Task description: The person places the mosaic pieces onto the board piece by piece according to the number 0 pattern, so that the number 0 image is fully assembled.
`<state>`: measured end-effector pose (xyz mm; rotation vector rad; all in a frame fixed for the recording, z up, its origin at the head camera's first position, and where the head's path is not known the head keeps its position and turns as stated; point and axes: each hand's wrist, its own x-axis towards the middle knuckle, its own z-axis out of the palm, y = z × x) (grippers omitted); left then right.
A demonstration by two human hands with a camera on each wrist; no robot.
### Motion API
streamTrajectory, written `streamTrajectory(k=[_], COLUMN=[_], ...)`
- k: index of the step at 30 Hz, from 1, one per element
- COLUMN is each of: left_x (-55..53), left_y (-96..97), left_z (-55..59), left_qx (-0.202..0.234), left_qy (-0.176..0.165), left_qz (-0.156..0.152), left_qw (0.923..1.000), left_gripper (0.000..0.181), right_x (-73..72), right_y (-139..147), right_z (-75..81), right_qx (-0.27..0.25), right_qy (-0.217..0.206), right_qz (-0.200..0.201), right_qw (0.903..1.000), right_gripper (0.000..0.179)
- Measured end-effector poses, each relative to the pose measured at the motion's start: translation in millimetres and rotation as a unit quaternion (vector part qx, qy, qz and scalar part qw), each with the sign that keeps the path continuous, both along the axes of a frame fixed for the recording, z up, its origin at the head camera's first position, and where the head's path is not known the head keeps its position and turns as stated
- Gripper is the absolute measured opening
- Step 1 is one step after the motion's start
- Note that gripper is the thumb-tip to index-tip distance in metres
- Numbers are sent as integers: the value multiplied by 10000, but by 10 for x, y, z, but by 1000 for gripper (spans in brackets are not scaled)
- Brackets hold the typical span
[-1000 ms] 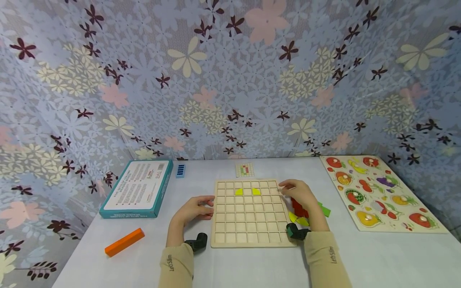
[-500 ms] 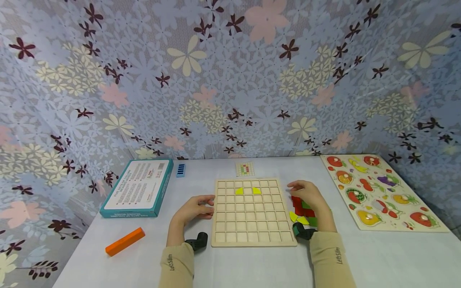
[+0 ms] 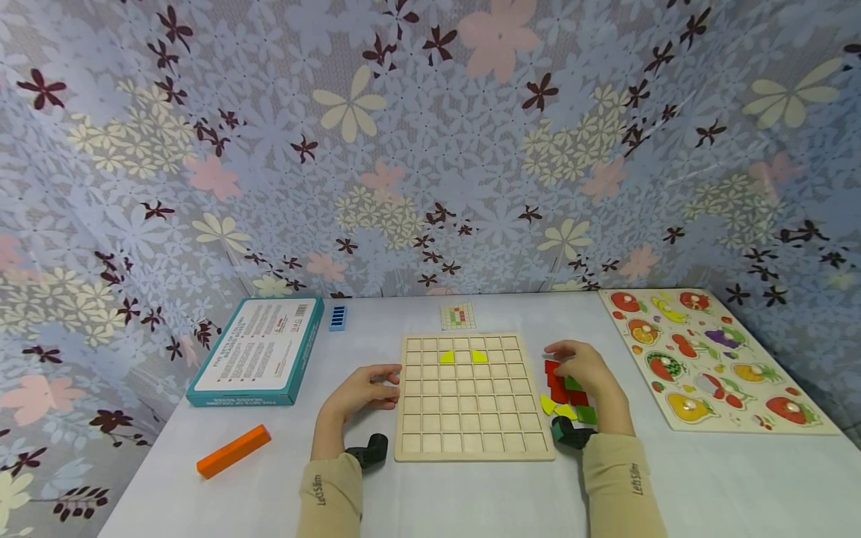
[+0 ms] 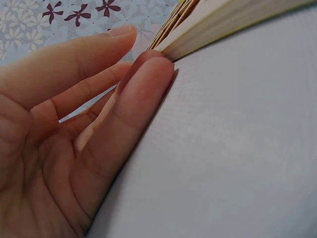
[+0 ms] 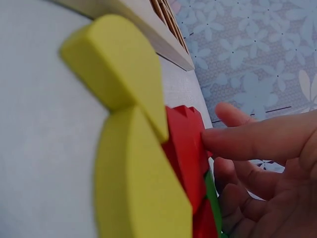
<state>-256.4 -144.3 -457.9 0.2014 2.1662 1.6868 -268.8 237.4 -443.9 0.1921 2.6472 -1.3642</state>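
Note:
The wooden grid board [image 3: 478, 426] lies in the middle of the table, with two yellow quarter-round blocks [image 3: 447, 357] in its second row. At its left edge is my left hand [image 3: 368, 388], thumb and fingers spread; in the left wrist view the thumb tip rests by the board's side. My right hand [image 3: 587, 369] hovers at a cluster of red blocks [image 3: 556, 383] right of the board. The right wrist view shows its thumb tip against a red block, fingers loosely bent beyond. Green blocks [image 3: 587, 415] and loose yellow blocks [image 5: 143, 183] lie nearer the wrist.
A small pattern card [image 3: 457, 316] lies behind the board. To the left are a teal box [image 3: 258, 351], a small blue piece [image 3: 338, 318] and an orange bar [image 3: 233, 451]. A fruit puzzle board [image 3: 713, 362] lies at the right, before the floral cloth backdrop.
My right hand has moved right from the board's upper right edge to the red blocks, uncovering more of the cluster. The left hand stays at the board's left edge.

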Motion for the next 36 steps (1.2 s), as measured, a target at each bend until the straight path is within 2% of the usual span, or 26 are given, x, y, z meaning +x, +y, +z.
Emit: streamTrajectory(k=[6, 18, 26, 31, 36], left_x=[-3, 3, 6, 9, 2], left_y=[0, 10, 8, 6, 8], left_z=[-5, 13, 16, 17, 19], left_qx=[-3, -8, -15, -45, -31], left_qy=[3, -62, -54, -60, -39], left_qz=[-17, 66, 70, 74, 55], left_qw=[10000, 10000, 10000, 9999, 10000], left_gripper=[53, 53, 53, 53, 53], right_x=[-4, -4, 3, 10, 10], right_y=[1, -26, -51, -61, -86], right_z=[-7, 18, 14, 35, 79], right_qx=[19, 103, 251, 193, -126], right_qy=[-43, 202, 330, 338, 265], right_qz=[52, 93, 14, -105, -246], right_qw=[10000, 9997, 9991, 9992, 9993], right_gripper=[39, 44, 41, 43, 46])
